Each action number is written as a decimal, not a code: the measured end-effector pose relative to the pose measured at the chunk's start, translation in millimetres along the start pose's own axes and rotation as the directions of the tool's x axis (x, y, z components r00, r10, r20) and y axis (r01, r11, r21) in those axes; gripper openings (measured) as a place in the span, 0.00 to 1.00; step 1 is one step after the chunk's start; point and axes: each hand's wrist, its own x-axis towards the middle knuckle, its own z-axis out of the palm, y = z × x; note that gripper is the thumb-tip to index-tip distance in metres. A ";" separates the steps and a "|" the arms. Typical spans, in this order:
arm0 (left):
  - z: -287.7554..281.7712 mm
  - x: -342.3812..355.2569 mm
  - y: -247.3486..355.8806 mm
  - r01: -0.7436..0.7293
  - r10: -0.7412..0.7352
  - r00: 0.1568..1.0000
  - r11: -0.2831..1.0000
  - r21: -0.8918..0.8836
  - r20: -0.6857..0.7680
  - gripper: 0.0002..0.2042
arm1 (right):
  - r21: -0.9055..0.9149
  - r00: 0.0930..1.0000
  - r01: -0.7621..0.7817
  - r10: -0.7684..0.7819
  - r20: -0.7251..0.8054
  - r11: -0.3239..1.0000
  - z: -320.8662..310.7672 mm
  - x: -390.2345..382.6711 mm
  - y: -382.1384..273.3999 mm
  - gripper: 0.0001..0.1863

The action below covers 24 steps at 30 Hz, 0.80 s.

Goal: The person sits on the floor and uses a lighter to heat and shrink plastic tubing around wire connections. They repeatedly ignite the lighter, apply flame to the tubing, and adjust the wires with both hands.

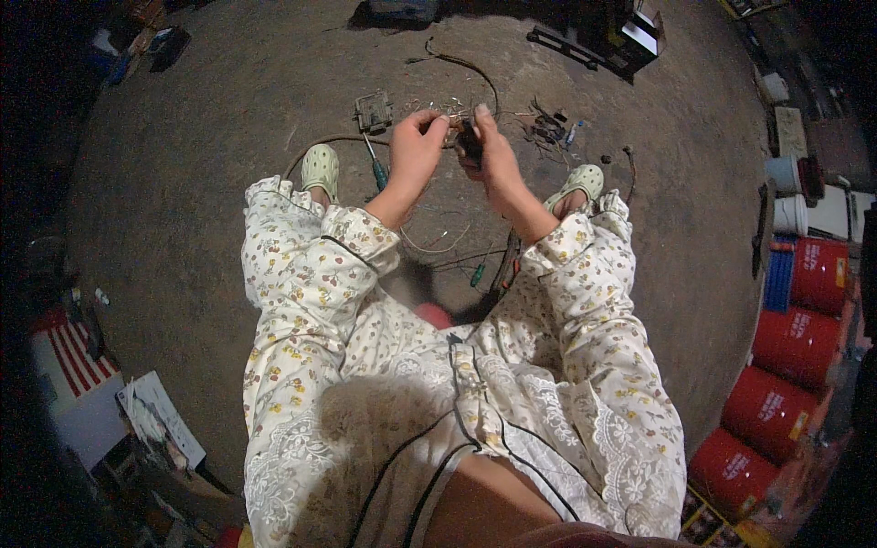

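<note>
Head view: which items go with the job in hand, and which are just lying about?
Likely part of the job:
dark object in the right hand
wire tangle on the floor
teal-handled screwdriver near the left hand

Apparently just lying about:
red drums
white bucket
printed sheet
</note>
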 end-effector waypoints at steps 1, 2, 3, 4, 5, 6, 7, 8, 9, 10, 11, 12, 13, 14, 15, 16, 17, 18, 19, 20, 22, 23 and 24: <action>-3.3 2.5 -2.9 -0.026 0.026 1.000 0.999 0.018 0.000 0.10 | 0.015 0.998 0.040 -0.041 0.056 0.999 -6.6 1.1 -2.0 0.24; -6.3 3.5 -5.0 -0.053 0.053 0.999 0.998 0.036 0.000 0.10 | -0.072 0.985 0.149 -0.142 0.098 0.986 -18.8 7.2 -6.0 0.19; -8.0 2.2 -3.7 -0.031 0.030 0.999 0.998 0.057 0.017 0.11 | -0.264 0.941 0.334 -0.336 0.037 0.905 -19.3 2.7 -14.6 0.17; -11.4 -0.2 3.6 -0.010 0.007 1.000 0.997 0.079 0.030 0.11 | -0.452 0.852 0.476 -0.524 0.022 0.754 -18.8 -1.8 -24.4 0.15; -13.8 -1.8 6.2 0.011 -0.015 0.999 0.995 0.101 0.043 0.11 | -0.691 0.793 0.476 -0.605 0.070 0.544 -33.6 5.9 -24.3 0.12; -13.6 -1.8 5.0 -0.006 -0.001 0.998 0.995 0.100 0.062 0.12 | -0.731 0.695 0.550 -0.707 0.131 0.404 -35.3 10.0 -23.1 0.12; -13.3 -1.8 3.0 -0.022 0.014 0.997 0.995 0.099 0.080 0.12 | -0.757 0.583 0.602 -0.788 0.200 0.253 -35.8 13.0 -22.0 0.12; -12.5 -2.0 1.7 -0.038 0.028 0.995 0.995 0.097 0.098 0.12 | -0.769 0.460 0.632 -0.844 0.275 0.094 -35.8 14.4 -20.0 0.12; -12.3 -3.2 3.5 -0.048 0.034 0.994 0.991 0.128 0.108 0.12 | -0.785 0.533 0.606 -0.799 0.279 0.130 -33.3 10.9 -14.3 0.13; -11.9 -4.6 7.0 -0.057 0.039 0.992 0.986 0.159 0.117 0.12 | -0.794 0.539 0.600 -0.782 0.312 0.098 -30.9 9.1 -12.3 0.13; -11.0 -5.7 9.4 -0.067 0.044 0.991 0.980 0.189 0.126 0.12 | -0.801 0.547 0.595 -0.764 0.344 0.065 -28.8 7.6 -11.1 0.12; -11.1 -6.1 9.6 -0.074 0.048 0.991 0.975 0.211 0.126 0.12 | -0.805 0.554 0.592 -0.741 0.379 0.031 -26.7 6.3 -9.5 0.12; -10.5 -5.6 9.6 -0.081 0.053 0.991 0.969 0.234 0.126 0.12 | -0.822 0.577 0.569 -0.719 0.388 0.014 -28.7 7.0 -7.7 0.10; -10.4 -6.1 9.8 -0.088 0.057 0.990 0.963 0.256 0.126 0.12 | -0.831 0.597 0.555 -0.707 0.379 0.023 -28.1 5.3 -7.7 0.10; -10.1 -6.9 11.6 -0.118 0.087 0.988 0.956 0.267 0.124 0.12 | -0.839 0.615 0.544 -0.694 0.374 0.029 -26.8 4.0 -10.4 0.10; -10.1 -7.8 14.5 -0.148 0.118 0.986 0.949 0.279 0.121 0.11 | -0.846 0.632 0.532 -0.681 0.370 0.035 -25.3 2.7 -12.7 0.10; -10.9 -8.4 16.7 -0.177 0.148 0.982 0.940 0.291 0.118 0.11 | -0.842 0.651 0.536 -0.668 0.361 0.068 -23.9 1.1 -13.9 0.10; -11.5 -8.1 16.4 -0.190 0.163 0.980 0.937 0.292 0.115 0.11 | -0.839 0.671 0.535 -0.652 0.352 0.099 -23.4 -0.3 -14.2 0.10; -12.5 -7.3 15.9 -0.203 0.178 0.978 0.934 0.294 0.112 0.10 | -0.835 0.691 0.534 -0.636 0.343 0.130 -23.0 -1.0 -14.9 0.10; -13.3 -6.5 14.8 -0.216 0.193 0.975 0.930 0.296 0.108 0.10 | -0.823 0.710 0.541 -0.620 0.335 0.175 -23.1 -0.6 -16.8 0.10; -15.0 -2.9 11.1 -0.234 0.216 0.972 0.932 0.277 0.096 0.10 | -0.791 0.747 0.549 -0.584 0.318 0.270 -24.4 0.2 -18.2 0.09; -15.7 -2.5 9.5 -0.243 0.227 0.970 0.932 0.268 0.090 0.10 | -0.770 0.768 0.544 -0.567 0.298 0.333 -24.8 1.1 -16.3 0.10; -15.6 -3.1 11.9 -0.249 0.236 0.968 0.931 0.267 0.081 0.10 | -0.747 0.787 0.538 -0.551 0.277 0.392 -25.2 2.8 -16.0 0.10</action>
